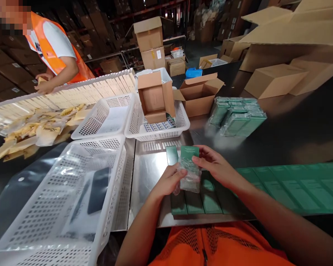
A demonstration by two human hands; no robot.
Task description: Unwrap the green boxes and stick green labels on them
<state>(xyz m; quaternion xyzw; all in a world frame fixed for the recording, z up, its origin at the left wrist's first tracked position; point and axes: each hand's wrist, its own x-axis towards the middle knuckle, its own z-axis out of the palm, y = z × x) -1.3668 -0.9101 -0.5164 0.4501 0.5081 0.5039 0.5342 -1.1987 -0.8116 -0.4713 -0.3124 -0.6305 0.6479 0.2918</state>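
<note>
Centrally, both hands, left and right, grip 1 green box above the table edge.

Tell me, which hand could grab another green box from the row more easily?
Probably the right hand. It pinches only the top of the green box and sits just above the row of green boxes stretching to its side. The left hand grips the clear bag.
</note>
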